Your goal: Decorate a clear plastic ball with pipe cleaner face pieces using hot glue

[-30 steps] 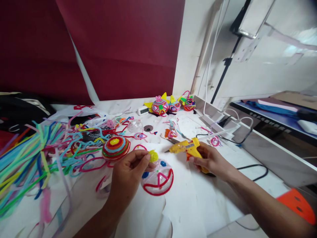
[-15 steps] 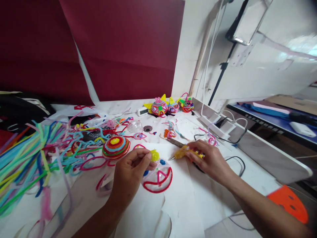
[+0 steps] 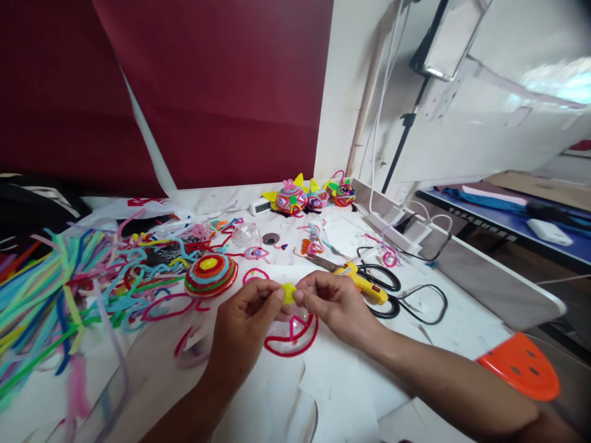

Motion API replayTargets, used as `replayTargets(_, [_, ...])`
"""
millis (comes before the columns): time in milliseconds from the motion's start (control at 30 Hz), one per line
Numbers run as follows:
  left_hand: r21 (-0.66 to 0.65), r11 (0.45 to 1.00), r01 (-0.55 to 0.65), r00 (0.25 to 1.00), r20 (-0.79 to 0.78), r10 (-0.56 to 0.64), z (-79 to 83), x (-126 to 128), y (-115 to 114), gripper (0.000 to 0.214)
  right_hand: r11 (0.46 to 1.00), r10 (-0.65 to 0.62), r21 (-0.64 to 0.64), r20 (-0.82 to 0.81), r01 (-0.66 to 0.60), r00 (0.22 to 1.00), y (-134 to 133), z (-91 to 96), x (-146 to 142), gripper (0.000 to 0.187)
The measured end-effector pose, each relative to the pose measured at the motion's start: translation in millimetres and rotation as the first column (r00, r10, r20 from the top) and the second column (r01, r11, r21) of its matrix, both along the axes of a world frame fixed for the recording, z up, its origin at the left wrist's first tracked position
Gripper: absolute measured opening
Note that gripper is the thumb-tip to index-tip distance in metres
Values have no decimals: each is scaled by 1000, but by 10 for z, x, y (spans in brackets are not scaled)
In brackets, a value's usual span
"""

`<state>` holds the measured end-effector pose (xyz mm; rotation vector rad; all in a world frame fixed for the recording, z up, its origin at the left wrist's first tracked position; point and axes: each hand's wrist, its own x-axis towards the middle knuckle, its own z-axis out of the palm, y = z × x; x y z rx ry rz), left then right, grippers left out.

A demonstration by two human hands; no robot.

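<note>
Between the fingertips of both hands is a small yellow fuzzy coil (image 3: 289, 293), apparently of pipe cleaner. My left hand (image 3: 247, 320) pinches its left side, and my right hand (image 3: 335, 304) pinches the right. Just below them lies a clear plastic piece edged with a red pipe cleaner mouth (image 3: 292, 352), partly hidden by my fingers. A yellow glue gun (image 3: 364, 284) rests beyond my right hand, lying across black-handled scissors (image 3: 390, 278). Left of my hands sits a dome wound in striped pipe cleaners (image 3: 211, 275).
A large heap of loose pipe cleaners (image 3: 55, 289) covers the left side. Several finished pipe cleaner figures (image 3: 292, 198) stand at the back beside a small white timer (image 3: 260, 207). A power strip (image 3: 399, 232) with cables lies by the right-hand board, and an orange stool (image 3: 521, 366) is lower right.
My right hand has let go of the glue gun, which now lies on the scissors. It has moved left and taken hold of the yellow coil together with my left hand.
</note>
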<state>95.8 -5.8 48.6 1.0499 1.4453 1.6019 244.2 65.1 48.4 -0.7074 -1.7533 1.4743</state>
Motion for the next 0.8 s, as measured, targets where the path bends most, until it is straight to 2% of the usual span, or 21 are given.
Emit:
replayTargets(67, [-13,1000,10,1000,-1,-10,-14,-6,-5,19,999,-28,42,10,27,1000,-13,0,4,20])
replayTargets(167, [-32,999,12,1000,-7,-12,-25,-15,-12,19,981,-93,175,56,82,994,-35,4,10,15])
replayTargets(367, [-36,999,-29,991,-132,24,-21,-10,-21,18,892,-194,427,61,150,979,-67,-7,8,10])
replayTargets(433, [-16,999,-38,978,-204,34,-11,-6,-30,16,872,-207,460,44,164,977,-79,-15,5,8])
replayTargets(800, [59,997,-49,866,-496,72,24,-16,-74,11,839,-223,518,53,164,973,-90,-50,31,6])
